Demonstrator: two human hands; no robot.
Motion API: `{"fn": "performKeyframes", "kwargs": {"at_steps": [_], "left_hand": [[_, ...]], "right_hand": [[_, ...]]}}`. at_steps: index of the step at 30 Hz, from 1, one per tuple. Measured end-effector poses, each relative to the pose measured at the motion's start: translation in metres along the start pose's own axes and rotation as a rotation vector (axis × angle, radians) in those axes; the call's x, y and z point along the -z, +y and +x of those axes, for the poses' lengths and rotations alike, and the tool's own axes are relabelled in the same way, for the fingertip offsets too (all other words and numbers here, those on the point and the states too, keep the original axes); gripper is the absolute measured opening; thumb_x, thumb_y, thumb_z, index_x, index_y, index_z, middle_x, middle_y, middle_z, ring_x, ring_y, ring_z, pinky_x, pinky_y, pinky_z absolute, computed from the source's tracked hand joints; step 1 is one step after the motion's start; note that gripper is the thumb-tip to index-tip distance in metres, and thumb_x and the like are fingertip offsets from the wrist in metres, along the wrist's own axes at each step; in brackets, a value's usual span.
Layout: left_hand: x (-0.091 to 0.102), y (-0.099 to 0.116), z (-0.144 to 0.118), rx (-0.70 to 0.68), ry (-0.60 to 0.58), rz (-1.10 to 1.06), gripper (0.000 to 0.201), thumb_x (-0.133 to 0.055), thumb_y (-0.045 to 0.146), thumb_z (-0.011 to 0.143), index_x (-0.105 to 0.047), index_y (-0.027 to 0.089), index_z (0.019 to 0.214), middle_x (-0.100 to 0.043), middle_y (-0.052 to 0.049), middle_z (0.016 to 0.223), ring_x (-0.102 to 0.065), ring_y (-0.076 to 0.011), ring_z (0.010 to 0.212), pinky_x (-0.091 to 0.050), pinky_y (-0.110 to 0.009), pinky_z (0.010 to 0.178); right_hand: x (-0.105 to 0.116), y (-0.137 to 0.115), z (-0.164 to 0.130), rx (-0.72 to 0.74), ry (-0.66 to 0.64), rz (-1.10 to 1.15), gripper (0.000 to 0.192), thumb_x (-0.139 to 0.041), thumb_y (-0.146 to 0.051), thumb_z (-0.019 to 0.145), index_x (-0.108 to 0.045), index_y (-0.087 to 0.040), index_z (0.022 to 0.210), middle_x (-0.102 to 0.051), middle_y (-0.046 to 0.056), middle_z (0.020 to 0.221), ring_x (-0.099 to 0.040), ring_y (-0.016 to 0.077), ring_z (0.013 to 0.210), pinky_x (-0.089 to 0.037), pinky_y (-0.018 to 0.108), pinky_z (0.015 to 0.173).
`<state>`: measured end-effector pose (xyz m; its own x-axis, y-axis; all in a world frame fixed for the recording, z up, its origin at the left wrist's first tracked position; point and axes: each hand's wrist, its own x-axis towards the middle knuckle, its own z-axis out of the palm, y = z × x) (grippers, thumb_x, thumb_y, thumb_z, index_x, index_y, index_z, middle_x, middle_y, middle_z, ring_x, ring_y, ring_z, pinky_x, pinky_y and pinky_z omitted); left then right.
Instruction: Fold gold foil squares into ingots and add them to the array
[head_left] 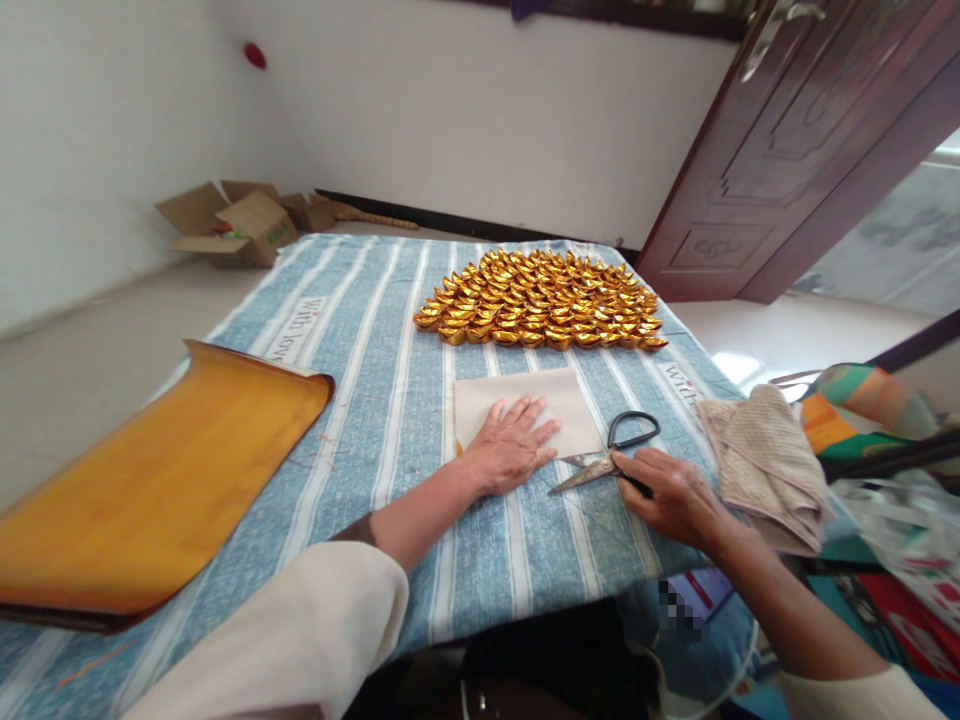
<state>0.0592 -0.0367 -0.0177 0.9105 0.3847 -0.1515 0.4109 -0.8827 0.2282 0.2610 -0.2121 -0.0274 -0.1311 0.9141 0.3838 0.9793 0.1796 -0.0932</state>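
My left hand (pixel 514 445) lies flat with its fingers spread on a pale grey-beige sheet of paper (pixel 577 410), pressing it to the table. A bit of gold shows at the sheet's left edge. My right hand (pixel 667 490) grips a pair of scissors (pixel 592 472) with black handles. Their blades are parted and point left, close to the sheet's lower right edge; whether they touch it I cannot tell. Beyond the sheet stand many folded gold paper ingots (pixel 540 300) in tight rows. Large gold paper sheets (pixel 150 490) lie stacked at the left.
A blue striped tablecloth (pixel 360 300) covers the table. A folded beige towel (pixel 769 460) lies at the right edge. Open cardboard boxes (pixel 247 230) sit on the floor at the back left. A dark red door (pixel 765 150) stands open at the right, above bags and other items.
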Motion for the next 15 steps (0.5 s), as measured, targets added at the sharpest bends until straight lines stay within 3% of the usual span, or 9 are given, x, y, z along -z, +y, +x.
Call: {"fn": "performKeyframes", "kwargs": {"at_steps": [9, 15], "left_hand": [[0.000, 0.000, -0.001, -0.011, -0.011, 0.020, 0.052, -0.025, 0.049, 0.097, -0.030, 0.030, 0.145, -0.011, -0.007, 0.157, -0.005, -0.0262, 0.144, -0.007, -0.055, 0.111], [0.009, -0.001, 0.000, -0.014, -0.068, 0.017, 0.052, -0.025, 0.049, 0.096, -0.030, 0.030, 0.145, -0.011, -0.007, 0.157, -0.008, -0.0277, 0.143, -0.010, -0.056, 0.110]], "right_hand": [[0.000, -0.008, -0.002, 0.046, 0.012, 0.001, 0.026, -0.049, -0.016, 0.086, -0.061, -0.011, 0.109, -0.060, 0.003, 0.071, -0.059, 0.0181, 0.068, -0.046, 0.029, 0.063], [-0.001, -0.007, -0.006, 0.036, 0.001, -0.006, 0.027, -0.049, -0.016, 0.086, -0.062, -0.010, 0.109, -0.059, 0.004, 0.070, -0.059, 0.0187, 0.067, -0.047, 0.030, 0.062]]}}
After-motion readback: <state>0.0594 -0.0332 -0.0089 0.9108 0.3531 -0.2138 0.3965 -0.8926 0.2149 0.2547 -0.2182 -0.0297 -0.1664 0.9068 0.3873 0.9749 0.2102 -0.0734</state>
